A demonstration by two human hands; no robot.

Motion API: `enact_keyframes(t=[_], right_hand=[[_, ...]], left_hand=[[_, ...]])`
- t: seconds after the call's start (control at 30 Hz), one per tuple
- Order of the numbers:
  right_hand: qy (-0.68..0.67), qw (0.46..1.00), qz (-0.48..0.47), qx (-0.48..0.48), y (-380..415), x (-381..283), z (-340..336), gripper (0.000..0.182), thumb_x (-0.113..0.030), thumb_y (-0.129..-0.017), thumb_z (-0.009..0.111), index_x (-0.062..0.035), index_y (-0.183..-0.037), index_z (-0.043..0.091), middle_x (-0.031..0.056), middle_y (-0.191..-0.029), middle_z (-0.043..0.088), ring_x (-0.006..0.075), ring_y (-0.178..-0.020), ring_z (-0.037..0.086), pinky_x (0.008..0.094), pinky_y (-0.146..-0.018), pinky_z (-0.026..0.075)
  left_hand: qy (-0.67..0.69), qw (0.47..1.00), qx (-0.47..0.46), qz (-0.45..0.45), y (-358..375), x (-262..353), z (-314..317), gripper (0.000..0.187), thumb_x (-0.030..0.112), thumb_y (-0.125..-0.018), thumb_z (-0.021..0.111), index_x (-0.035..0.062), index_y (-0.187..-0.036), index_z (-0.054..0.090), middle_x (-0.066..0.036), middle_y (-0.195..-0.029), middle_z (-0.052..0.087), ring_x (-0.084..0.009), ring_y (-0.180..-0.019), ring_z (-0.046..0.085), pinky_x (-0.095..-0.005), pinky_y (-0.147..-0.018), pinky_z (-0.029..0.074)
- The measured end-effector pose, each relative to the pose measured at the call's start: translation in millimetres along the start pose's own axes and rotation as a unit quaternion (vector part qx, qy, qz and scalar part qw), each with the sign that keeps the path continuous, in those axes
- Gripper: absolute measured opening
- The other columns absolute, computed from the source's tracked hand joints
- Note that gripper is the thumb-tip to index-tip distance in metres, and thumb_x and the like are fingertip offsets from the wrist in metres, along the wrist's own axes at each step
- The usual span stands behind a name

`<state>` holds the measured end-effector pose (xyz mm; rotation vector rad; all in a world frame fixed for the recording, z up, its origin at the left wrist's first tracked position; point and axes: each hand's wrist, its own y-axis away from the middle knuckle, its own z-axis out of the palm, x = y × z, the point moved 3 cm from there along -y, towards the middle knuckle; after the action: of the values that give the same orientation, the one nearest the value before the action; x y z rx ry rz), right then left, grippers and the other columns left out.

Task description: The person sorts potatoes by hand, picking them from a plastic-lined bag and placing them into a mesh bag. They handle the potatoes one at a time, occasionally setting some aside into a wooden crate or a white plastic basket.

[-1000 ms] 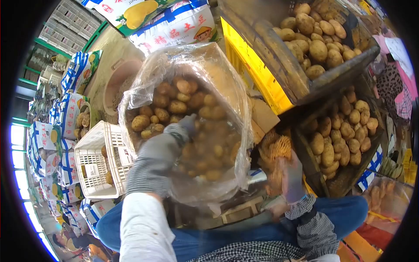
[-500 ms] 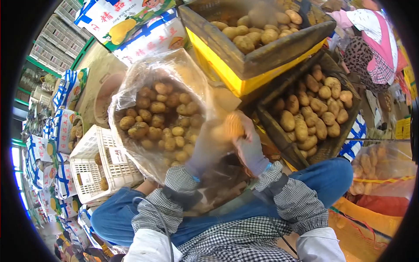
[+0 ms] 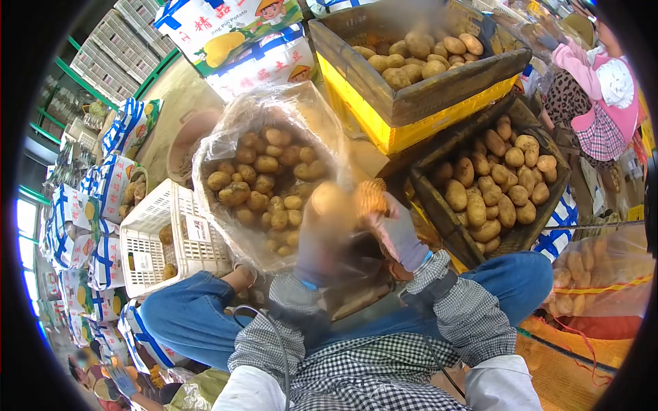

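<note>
My left hand [image 3: 317,240], gloved in grey and blurred by a smudge on the lens, is closed around a potato [image 3: 331,200]. Close beside that potato, an orange knobbly scrubbing pad [image 3: 371,196] is gripped in my gloved right hand [image 3: 401,233]. Both hands are over my lap, at the right edge of a container lined with clear plastic [image 3: 212,147]. Inside the liner lie many potatoes [image 3: 264,164]. To the right of my hands, a dark crate [image 3: 425,219] holds larger potatoes [image 3: 507,185].
A dark-topped yellow crate [image 3: 363,113] of potatoes stands ahead. White plastic baskets [image 3: 205,250] are by my left knee. Printed potato cartons [image 3: 219,48] are stacked ahead and to the left. Another person [image 3: 603,96] is at the upper right. A bag of potatoes [image 3: 576,274] lies at right.
The view has shifted a little, so the surroundings appear further right. The potato in my left hand shows more clearly beside the scrubbing pad. Both hands keep their hold.
</note>
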<state>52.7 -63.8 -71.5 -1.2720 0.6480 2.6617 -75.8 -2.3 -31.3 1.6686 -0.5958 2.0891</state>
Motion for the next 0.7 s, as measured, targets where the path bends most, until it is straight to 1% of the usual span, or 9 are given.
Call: enact_keyframes(t=[0.1, 0.23, 0.27, 0.3, 0.33, 0.4, 0.57, 0.63, 0.7], right_hand=[[0.268, 0.914, -0.299, -0.051, 4.7, 16.6, 6.6, 0.042, 0.008, -0.082, 0.055, -0.0019, -0.123, 0.053, 0.0090, -0.112, 0.057, 0.0200, -0.101, 0.056, 0.0269, -0.089, 0.047], [0.049, 0.984, -0.125, 0.119, 6.4, -0.4, 4.1, 0.045, 0.003, -0.086, 0.056, -0.0013, -0.130, 0.046, 0.0085, -0.122, 0.052, 0.0190, -0.116, 0.050, 0.0308, -0.100, 0.041], [-0.031, 0.991, -0.109, 0.067, 6.0, -3.1, 3.5, 0.049, 0.004, -0.082, 0.058, -0.0018, -0.129, 0.046, 0.0094, -0.128, 0.049, 0.0200, -0.123, 0.044, 0.0305, -0.101, 0.038], [0.077, 0.980, -0.181, 0.042, 7.9, 4.5, 1.9, 0.049, 0.004, -0.082, 0.058, -0.0016, -0.129, 0.046, 0.0101, -0.129, 0.048, 0.0197, -0.123, 0.044, 0.0304, -0.100, 0.039], [0.184, 0.951, -0.247, 0.016, 10.9, 20.2, 1.4, 0.048, 0.004, -0.082, 0.058, -0.0013, -0.128, 0.046, 0.0108, -0.130, 0.047, 0.0194, -0.123, 0.044, 0.0303, -0.100, 0.040], [0.408, 0.806, -0.429, -0.012, 14.8, 15.3, 3.6, 0.045, 0.001, -0.081, 0.058, -0.0004, -0.125, 0.048, 0.0121, -0.133, 0.044, 0.0175, -0.121, 0.044, 0.0290, -0.095, 0.042], [0.288, 0.929, -0.215, 0.092, -4.9, 12.1, -19.2, 0.036, -0.005, -0.088, 0.054, -0.0001, -0.124, 0.049, 0.0088, -0.118, 0.054, 0.0167, -0.105, 0.054, 0.0290, -0.088, 0.046], [0.153, 0.970, -0.153, 0.111, -7.1, 7.9, -16.5, 0.034, -0.006, -0.091, 0.053, -0.0001, -0.124, 0.049, 0.0076, -0.112, 0.057, 0.0160, -0.099, 0.056, 0.0285, -0.086, 0.047], [-0.039, 0.990, -0.096, 0.093, 4.6, -3.8, 0.3, 0.033, -0.008, -0.093, 0.053, -0.0001, -0.124, 0.049, 0.0065, -0.108, 0.059, 0.0151, -0.094, 0.058, 0.0274, -0.083, 0.048]], left_hand=[[-0.201, 0.971, -0.075, 0.101, -4.4, -3.8, -5.3, 0.043, 0.016, -0.094, 0.056, 0.0036, -0.132, 0.042, -0.011, -0.119, 0.056, -0.0226, -0.109, 0.056, -0.0370, -0.094, 0.046], [-0.319, 0.942, -0.066, 0.074, -2.1, 24.3, 5.9, 0.044, 0.011, -0.087, 0.058, 0.0006, -0.127, 0.047, -0.015, -0.116, 0.055, -0.0232, -0.105, 0.056, -0.0355, -0.090, 0.047], [-0.243, 0.967, -0.066, 0.038, -0.5, 27.5, 11.3, 0.044, 0.008, -0.084, 0.060, 0.0003, -0.125, 0.049, -0.016, -0.116, 0.054, -0.0227, -0.105, 0.055, -0.0351, -0.089, 0.047], [-0.164, 0.985, -0.061, 0.001, 1.2, 30.7, 16.6, 0.044, 0.005, -0.081, 0.062, 0.0000, -0.123, 0.051, -0.017, -0.115, 0.053, -0.0221, -0.104, 0.055, -0.0347, -0.088, 0.047], [0.009, 0.998, -0.027, -0.060, 2.3, 1.4, 16.1, 0.041, 0.004, -0.082, 0.062, 0.0006, -0.121, 0.053, -0.017, -0.115, 0.054, -0.0213, -0.103, 0.056, -0.0341, -0.087, 0.047], [-0.173, 0.984, -0.049, -0.008, 2.9, -36.1, 4.4, 0.038, 0.014, -0.086, 0.059, 0.0030, -0.121, 0.054, -0.016, -0.112, 0.055, -0.0212, -0.098, 0.058, -0.0338, -0.081, 0.049], [-0.469, 0.850, -0.110, 0.213, 9.5, -14.1, 9.1, 0.046, 0.041, -0.096, 0.051, 0.0023, -0.121, 0.051, -0.009, -0.098, 0.061, -0.0190, -0.086, 0.062, -0.0301, -0.073, 0.051], [-0.379, 0.903, -0.068, 0.193, 12.0, -12.0, -0.3, 0.049, 0.043, -0.095, 0.050, 0.0025, -0.122, 0.048, -0.009, -0.098, 0.061, -0.0203, -0.084, 0.062, -0.0312, -0.073, 0.051], [-0.219, 0.972, -0.073, 0.036, 12.8, -14.7, -7.2, 0.051, 0.045, -0.095, 0.049, 0.0032, -0.124, 0.046, -0.009, -0.098, 0.061, -0.0217, -0.082, 0.061, -0.0329, -0.074, 0.053]])
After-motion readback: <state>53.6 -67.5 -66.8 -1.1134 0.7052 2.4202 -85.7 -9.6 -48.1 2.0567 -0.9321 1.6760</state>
